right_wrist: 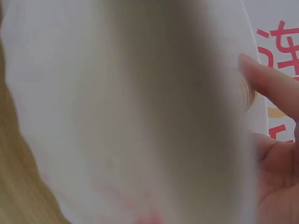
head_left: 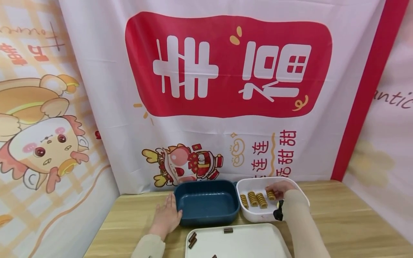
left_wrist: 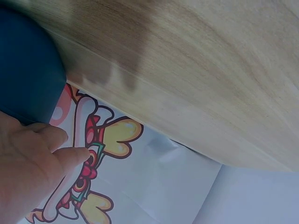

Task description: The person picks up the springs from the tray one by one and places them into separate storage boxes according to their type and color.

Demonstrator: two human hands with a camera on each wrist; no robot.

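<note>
In the head view my right hand [head_left: 281, 188] reaches into the white bin [head_left: 258, 216] and pinches a yellow-brown ridged cookie [head_left: 270, 195] near the far right. Several like it, such as this ridged cookie [head_left: 253, 199], lie in a row to its left on the bin floor. The right wrist view shows a fingertip on the held cookie [right_wrist: 247, 93]; a blurred band covers much of that view. My left hand [head_left: 167, 215] rests against the left wall of the dark blue bin [head_left: 208, 219], fingers extended. In the left wrist view, that hand [left_wrist: 32, 161] lies beside the blue bin's rounded corner.
A cream tray [head_left: 245, 245] stands in front of the bins, with several dark brown ridged pieces [head_left: 228, 230] near its edges. Both bins sit side by side on the wooden table [head_left: 129, 218], close to a printed cloth backdrop [head_left: 226, 125].
</note>
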